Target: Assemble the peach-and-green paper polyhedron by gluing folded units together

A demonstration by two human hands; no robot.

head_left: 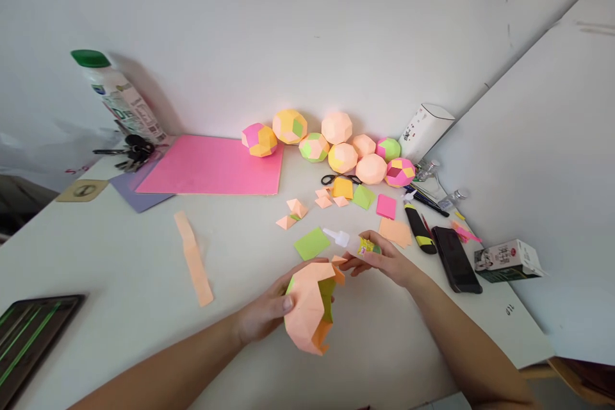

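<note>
My left hand (266, 311) grips a partly built paper ball (305, 307), peach outside with green and orange showing through its open right side. Its thumb presses the outer face; the other fingers are mostly hidden behind. In my right hand (384, 261) is a glue bottle (353, 244) with a white nozzle pointing left, held just above and right of the ball. A small peach flap (339, 261) sticks up from the ball's upper right edge, near my right fingers. Behind the ball lies a green paper square (312, 243) on the white table (240, 250).
Finished paper balls (337, 127) line the wall. Small folded peach pieces (296, 207), scissors (342, 179) and coloured paper squares (385, 206) lie ahead. At right are a box cutter (419, 229), phone (456, 259) and milk carton (507, 261). Left are a peach strip (193, 259) and pink sheet (216, 166).
</note>
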